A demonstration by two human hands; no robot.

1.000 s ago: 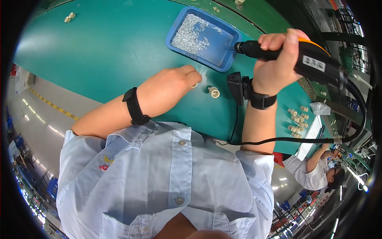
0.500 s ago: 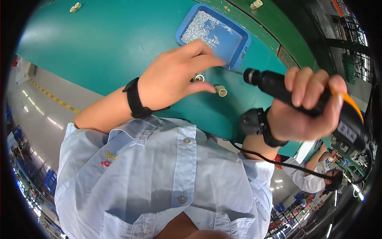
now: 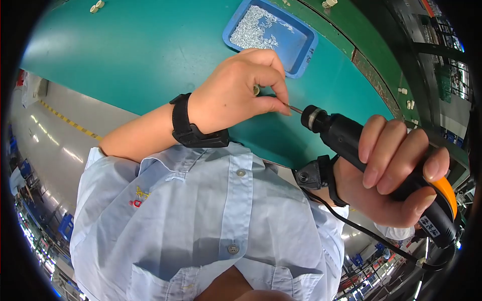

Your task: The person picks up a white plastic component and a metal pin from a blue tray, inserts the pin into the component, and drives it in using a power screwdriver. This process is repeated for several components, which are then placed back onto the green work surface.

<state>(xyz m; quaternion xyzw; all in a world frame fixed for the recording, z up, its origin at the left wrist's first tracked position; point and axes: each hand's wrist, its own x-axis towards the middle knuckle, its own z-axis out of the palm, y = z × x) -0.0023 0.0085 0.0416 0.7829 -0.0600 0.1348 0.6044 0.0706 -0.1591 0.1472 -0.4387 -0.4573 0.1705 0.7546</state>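
My right hand [image 3: 396, 170] is wrapped round a black and orange electric screwdriver [image 3: 346, 138], its bit pointing left. The thin metal bit [image 3: 296, 109] reaches the fingertips of my left hand [image 3: 246, 88]. Thumb and index finger of that hand are pinched together at the bit's tip; whatever small thing lies between them is hidden. A cream cylindrical fitting [image 3: 256, 90] shows partly in the gap behind the left fingers. Beyond the left hand, a blue tray [image 3: 312, 47] holds a heap of small silver screw-like pieces [image 3: 253, 30].
Two cream cylinders [image 3: 97, 6] lie at the far left of the green tabletop [image 3: 130, 55]. More cream pieces [image 3: 407, 98] sit along the green ledge [image 3: 374, 75] at the right. A black cable [image 3: 361, 228] hangs below my right forearm.
My left thumb and index finger have closed into a pinch and met the bit's tip. The screwdriver has come lower. One fitting is now hidden from view.
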